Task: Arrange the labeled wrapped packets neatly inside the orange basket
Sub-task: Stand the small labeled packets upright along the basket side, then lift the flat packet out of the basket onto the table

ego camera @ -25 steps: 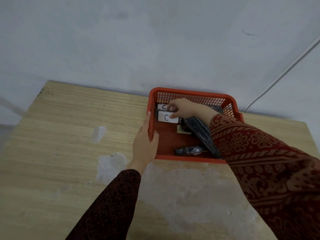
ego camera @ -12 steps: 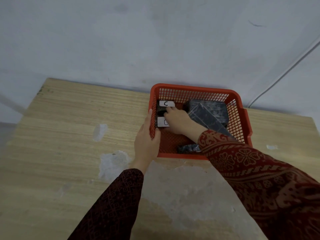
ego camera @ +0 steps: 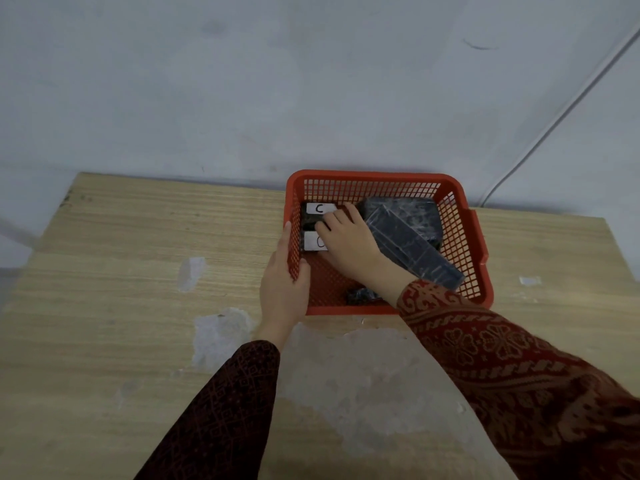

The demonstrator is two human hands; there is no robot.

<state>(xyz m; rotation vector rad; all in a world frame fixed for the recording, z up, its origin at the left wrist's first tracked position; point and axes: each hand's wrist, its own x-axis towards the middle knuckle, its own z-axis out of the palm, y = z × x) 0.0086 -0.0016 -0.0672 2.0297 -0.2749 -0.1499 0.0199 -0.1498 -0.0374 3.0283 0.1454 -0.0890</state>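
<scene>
An orange mesh basket point(ego camera: 464, 244) stands on the wooden table near the wall. My left hand point(ego camera: 282, 289) grips its left wall, thumb inside. Along that wall lie two dark wrapped packets with white labels: the far one point(ego camera: 320, 208) reads C, the near one point(ego camera: 311, 242) is partly covered by my right hand point(ego camera: 349, 242), which rests on these packets with fingers bent. Whether it grips one is unclear. A long dark wrapped packet point(ego camera: 412, 244) lies diagonally on another dark packet point(ego camera: 412, 211) at the right. A small dark packet point(ego camera: 360, 295) sits at the near wall.
The table point(ego camera: 131, 271) has worn pale patches in its veneer. A grey wall rises right behind the basket, and a white cable point(ego camera: 554, 126) runs down it at the right. A small white scrap point(ego camera: 530, 280) lies on the table right of the basket.
My right hand has pulled back from the far-left corner and now lies lower over the two labeled packets. The long packet and the one under it are now uncovered. My left hand stays on the basket wall.
</scene>
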